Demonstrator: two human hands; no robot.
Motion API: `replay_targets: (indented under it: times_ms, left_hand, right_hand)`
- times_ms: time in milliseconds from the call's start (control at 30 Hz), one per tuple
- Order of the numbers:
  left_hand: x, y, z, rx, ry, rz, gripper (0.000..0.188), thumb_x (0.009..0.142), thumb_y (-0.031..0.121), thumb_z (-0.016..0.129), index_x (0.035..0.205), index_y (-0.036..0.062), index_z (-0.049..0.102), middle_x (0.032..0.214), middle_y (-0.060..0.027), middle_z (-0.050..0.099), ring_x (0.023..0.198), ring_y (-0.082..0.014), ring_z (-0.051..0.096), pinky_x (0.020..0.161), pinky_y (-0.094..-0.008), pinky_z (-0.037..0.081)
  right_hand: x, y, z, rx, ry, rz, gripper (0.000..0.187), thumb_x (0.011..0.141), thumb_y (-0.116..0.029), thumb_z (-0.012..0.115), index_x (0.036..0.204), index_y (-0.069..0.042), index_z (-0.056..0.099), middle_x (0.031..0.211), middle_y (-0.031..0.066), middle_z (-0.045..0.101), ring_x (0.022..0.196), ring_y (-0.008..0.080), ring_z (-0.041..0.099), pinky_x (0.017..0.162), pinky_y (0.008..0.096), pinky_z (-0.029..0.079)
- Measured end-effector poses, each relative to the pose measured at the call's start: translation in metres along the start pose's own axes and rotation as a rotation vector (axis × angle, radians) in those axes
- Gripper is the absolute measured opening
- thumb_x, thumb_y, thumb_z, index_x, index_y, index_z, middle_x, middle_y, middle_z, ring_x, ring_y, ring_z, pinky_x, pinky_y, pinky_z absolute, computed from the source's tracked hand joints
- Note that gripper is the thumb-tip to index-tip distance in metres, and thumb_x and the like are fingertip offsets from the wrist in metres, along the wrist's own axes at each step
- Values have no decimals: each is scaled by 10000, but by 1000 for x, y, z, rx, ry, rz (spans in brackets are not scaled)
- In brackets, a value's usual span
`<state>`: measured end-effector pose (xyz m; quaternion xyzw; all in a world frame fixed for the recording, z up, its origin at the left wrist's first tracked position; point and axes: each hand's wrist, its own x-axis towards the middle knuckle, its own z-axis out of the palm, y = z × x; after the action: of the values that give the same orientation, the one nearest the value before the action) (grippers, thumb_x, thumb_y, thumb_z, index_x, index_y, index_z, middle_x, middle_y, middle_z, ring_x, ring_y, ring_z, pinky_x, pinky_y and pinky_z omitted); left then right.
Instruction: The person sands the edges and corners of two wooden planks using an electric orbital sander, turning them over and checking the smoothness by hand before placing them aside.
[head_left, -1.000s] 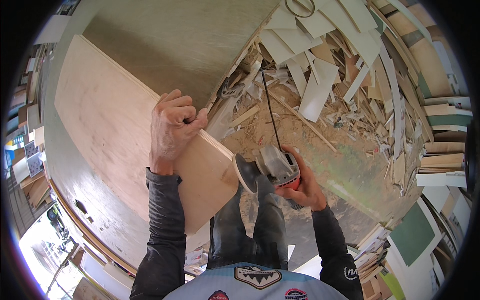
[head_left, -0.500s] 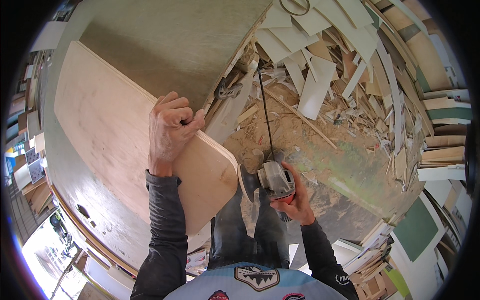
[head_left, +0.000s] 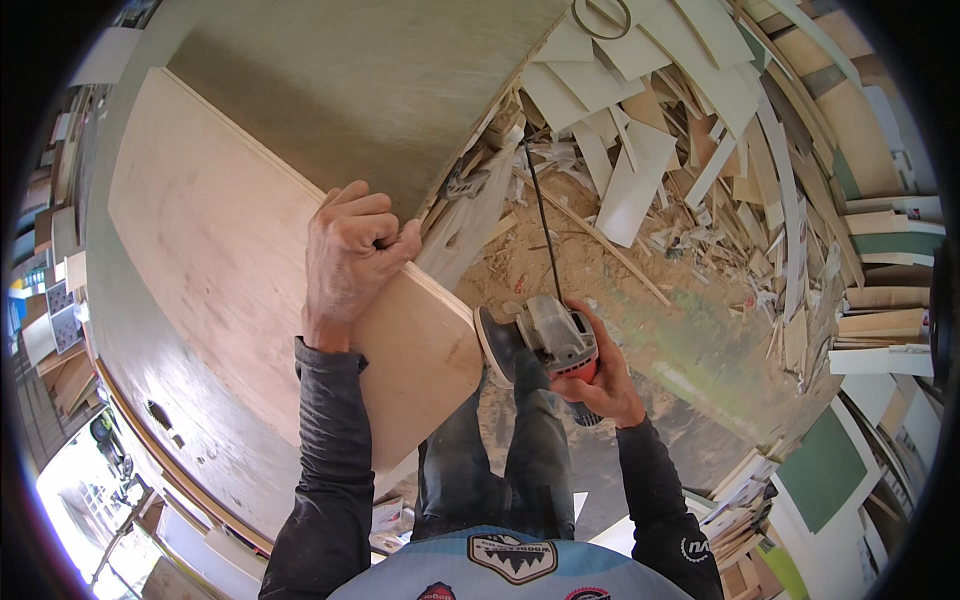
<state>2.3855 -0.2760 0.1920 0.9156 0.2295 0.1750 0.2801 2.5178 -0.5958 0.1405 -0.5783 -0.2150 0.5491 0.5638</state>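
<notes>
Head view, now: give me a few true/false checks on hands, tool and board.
1. The left hand grips the plywood board's edge. True.
2. The right hand holds a hammer. False: it holds a corded angle grinder.
3. The grinder's disc sits by the board's rounded corner. True.
4. The floor is swept clean. False: wood offcuts and sawdust cover it.
5. The grinder's cable runs up toward the offcuts. True.

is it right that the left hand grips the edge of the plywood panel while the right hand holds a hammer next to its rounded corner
Not quite. The left hand does grip the edge of the plywood panel, but the right hand holds a corded angle grinder, not a hammer, next to the rounded corner. The head view shows it.
</notes>
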Motion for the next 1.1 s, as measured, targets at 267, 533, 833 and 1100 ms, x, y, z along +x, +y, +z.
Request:
replay_targets:
  times_ms: [267, 533, 833, 1100]
  left_hand:
    - [-1, -1, 1, 14, 20, 12, 385, 710, 49, 760, 524, 44, 424, 562, -31, 407, 612, -208, 416, 621, -354, 356]
    - [-2, -1, 0, 12, 15, 9, 380, 726, 39, 770, 561, 10, 429, 581, -56, 386, 621, -231, 390, 611, -372, 336]
    - [-1, 0, 2, 4, 23, -8, 365, 734, 38, 742, 557, 17, 424, 578, -52, 382, 624, -221, 401, 613, -366, 334]
    - [-3, 1, 2, -15, 41, -16, 386, 731, 42, 735, 549, 22, 396, 574, -49, 370, 621, -222, 395, 617, -362, 335]
  right_hand:
    - [20, -5, 2, 16, -11, 27, 960, 788, -139, 830, 1570, -26, 285, 1298, 123, 612, 1012, 157, 632, 869, 290, 503]
    - [36, -11, 1, 20, -60, -11, 943, 801, -100, 810, 1578, -58, 278, 1201, 99, 654, 906, 140, 642, 729, 251, 506]
    - [61, -30, -19, -62, -173, 26, 939, 799, -107, 811, 1579, -54, 290, 1275, 107, 613, 998, 149, 623, 812, 271, 503]
    - [70, -45, -19, -79, -211, 60, 930, 784, -119, 820, 1566, -46, 323, 1298, 102, 603, 1023, 163, 609, 874, 279, 485]
